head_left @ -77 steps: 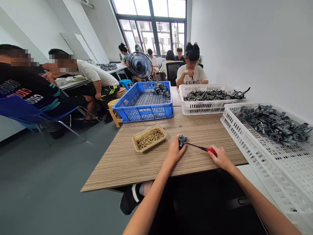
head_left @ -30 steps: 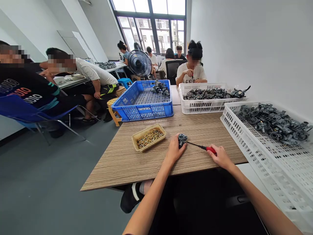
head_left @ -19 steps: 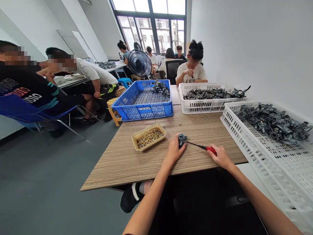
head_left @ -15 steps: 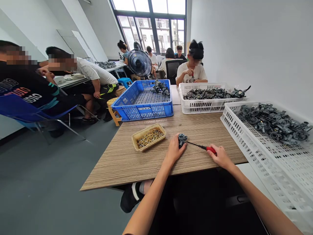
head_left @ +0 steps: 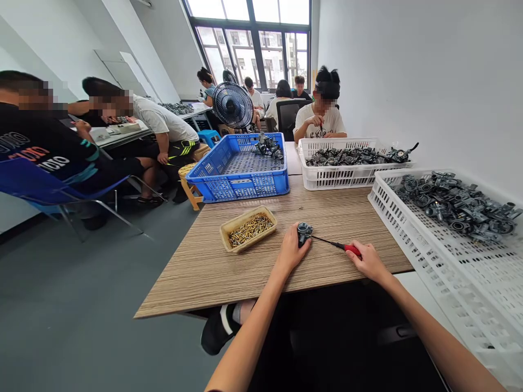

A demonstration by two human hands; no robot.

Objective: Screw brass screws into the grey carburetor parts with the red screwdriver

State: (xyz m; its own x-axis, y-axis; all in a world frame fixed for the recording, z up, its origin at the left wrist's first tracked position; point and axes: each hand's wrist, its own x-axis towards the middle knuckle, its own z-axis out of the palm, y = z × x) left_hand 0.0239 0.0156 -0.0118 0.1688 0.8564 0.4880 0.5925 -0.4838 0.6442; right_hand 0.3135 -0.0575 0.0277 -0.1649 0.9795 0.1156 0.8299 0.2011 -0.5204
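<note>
Your left hand (head_left: pixel 291 252) is curled closed around a small dark metal part (head_left: pixel 304 231), which sits at the fingertips, resting on or just above the wood-grain table (head_left: pixel 229 283). Your right hand (head_left: pixel 370 262) is closed on the red handle of a screwdriver (head_left: pixel 351 250). Its thin shaft runs out from those fingers, nearly level, leftward to the part's right side; whether the tip sits in a screw cannot be told. The left hand is the nearer. The part looks dull grey, with a round opening on top. Left of your left fingers lies a tan tray (head_left: pixel 241 247) of brass screws (head_left: pixel 250 230); right of your right fingers, a white crate (head_left: pixel 402 245) of similar parts (head_left: pixel 453 207).
</note>
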